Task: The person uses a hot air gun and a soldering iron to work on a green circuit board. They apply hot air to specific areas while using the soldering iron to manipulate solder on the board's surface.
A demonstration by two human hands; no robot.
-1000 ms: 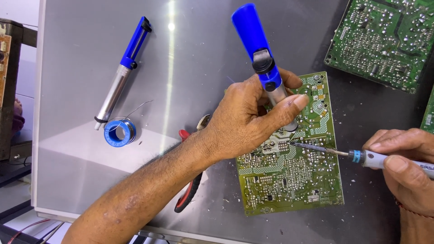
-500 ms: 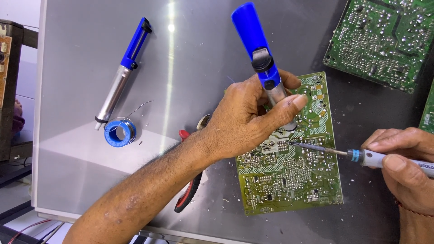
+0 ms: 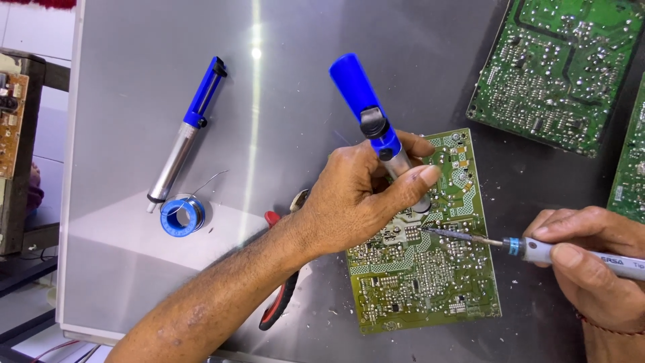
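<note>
My right hand (image 3: pixel 594 259) pinches the soldering iron (image 3: pixel 537 250), tip on a joint of the green circuit board (image 3: pixel 423 269) lying flat on the table, while my left hand (image 3: pixel 359 198) wraps the desoldering pump (image 3: pixel 373 121) — I judge its nozzle should sit right beside that joint.

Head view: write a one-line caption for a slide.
Left hand holds a blue solder sucker upright on a green circuit board while the right hand touches a soldering iron tip beside it.
</note>
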